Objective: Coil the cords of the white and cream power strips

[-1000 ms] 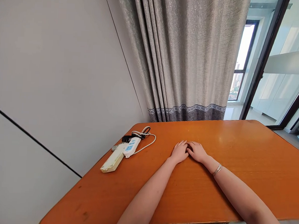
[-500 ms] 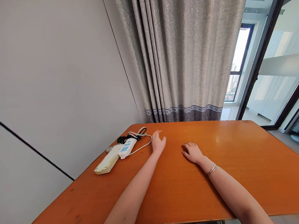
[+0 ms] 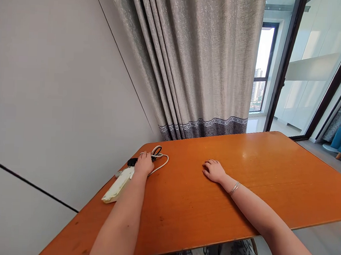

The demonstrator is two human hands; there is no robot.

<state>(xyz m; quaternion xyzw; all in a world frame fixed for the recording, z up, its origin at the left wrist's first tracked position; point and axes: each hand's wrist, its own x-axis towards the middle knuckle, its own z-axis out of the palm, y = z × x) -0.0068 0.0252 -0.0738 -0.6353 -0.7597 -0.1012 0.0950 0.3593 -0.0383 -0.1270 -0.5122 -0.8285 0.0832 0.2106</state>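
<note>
My left hand (image 3: 145, 163) lies over a small white power strip (image 3: 132, 174) at the left of the table, fingers bent down around it. The hand and forearm hide most of this strip. A longer cream power strip (image 3: 117, 185) lies beside it, partly behind my forearm. A white cable (image 3: 164, 161) loops out to the right of my fingers, with a black cord (image 3: 157, 151) bunched behind them. Farther right, my right hand (image 3: 214, 170) rests palm down on the tabletop, fingers loosely spread and holding nothing. A thin bracelet (image 3: 235, 188) circles that wrist.
The orange-brown wooden table (image 3: 257, 166) has a black plug or adapter (image 3: 132, 162) near its left edge. A pale wall (image 3: 60, 99) borders that side. Grey curtains (image 3: 208, 68) hang behind, and a dark-framed glass door (image 3: 284, 72) stands at the right.
My left hand has moved left from bare tabletop onto the small white power strip, covering it. My right hand stays resting on the table. The view has turned slightly right.
</note>
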